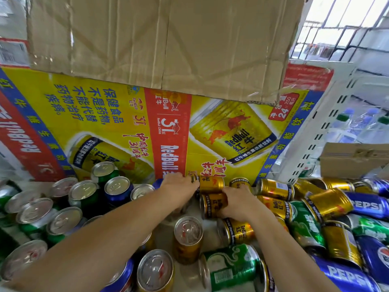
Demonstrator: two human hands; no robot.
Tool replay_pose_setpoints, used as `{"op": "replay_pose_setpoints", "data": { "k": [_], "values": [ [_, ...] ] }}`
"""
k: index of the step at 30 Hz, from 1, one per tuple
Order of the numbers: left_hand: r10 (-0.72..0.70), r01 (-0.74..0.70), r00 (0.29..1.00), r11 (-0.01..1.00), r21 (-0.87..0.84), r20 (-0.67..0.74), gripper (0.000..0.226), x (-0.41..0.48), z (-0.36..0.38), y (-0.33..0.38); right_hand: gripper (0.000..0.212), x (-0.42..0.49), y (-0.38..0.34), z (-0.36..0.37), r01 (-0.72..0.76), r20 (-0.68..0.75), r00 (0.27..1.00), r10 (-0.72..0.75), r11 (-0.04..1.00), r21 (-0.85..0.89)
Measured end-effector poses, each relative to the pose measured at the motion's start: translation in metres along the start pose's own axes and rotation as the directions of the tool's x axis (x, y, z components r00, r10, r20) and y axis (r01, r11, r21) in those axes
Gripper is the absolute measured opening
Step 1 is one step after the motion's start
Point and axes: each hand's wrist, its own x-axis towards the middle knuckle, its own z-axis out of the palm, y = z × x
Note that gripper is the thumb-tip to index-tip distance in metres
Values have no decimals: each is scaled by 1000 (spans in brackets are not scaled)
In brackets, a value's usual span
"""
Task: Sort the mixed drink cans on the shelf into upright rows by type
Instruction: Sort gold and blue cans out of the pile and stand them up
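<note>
Overhead, a brown cardboard box (pixel 164 43) rests on a printed Red Bull carton (pixel 101 114) that backs the shelf (pixel 186 275). Upright cans (pixel 63 207) stand in rows at left; a mixed heap of toppled cans (pixel 328 218) lies at right. Between them, at the back, two gold cans lie on their sides, long axes running left to right. The right hand (pixel 239 203) wraps the lower gold can (pixel 212 205). The left hand (pixel 179 187) covers the left end of the upper gold can (pixel 212 183), but its grip is hidden. Standing either can up likely means swinging that axis to vertical.
</note>
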Motion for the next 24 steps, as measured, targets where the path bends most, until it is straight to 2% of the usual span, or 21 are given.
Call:
{"op": "replay_pose_setpoints", "data": {
  "k": [3,8,10,13,16,20,22,24],
  "values": [
    [23,-21,999,998,57,-28,55,-2,-1,-4,73,-3,-3,-7,2,22,1000,-1,999,-39],
    [4,-3,1000,1000,20,-29,48,-4,-2,-5,81,-5,-13,-12,10,5,1000,-9,984,-177],
    [-4,2,998,999,-38,-63,52,-10,-5,-12,83,-2,-12,-11,8,2,1000,-8,984,-179],
    [-44,19,992,977,-211,-116,51,-22,-11,-33,82,-5,-13,-12,-6,43,999,12,991,-130],
    [-136,69,981,912,-405,-138,45,-33,-10,-53,69,-6,-17,-20,4,89,996,14,982,-189],
    [-247,116,957,804,-583,-149,49,-44,2,-67,67,-3,-18,-26,66,64,997,-50,958,-280],
    [-309,124,937,725,-678,-160,51,-47,10,-72,68,-3,-17,-25,88,41,996,-82,978,-188],
    [-371,137,918,633,-762,-143,50,-49,15,-75,66,-5,-19,-25,113,10,994,-113,993,16]
  ]
}}
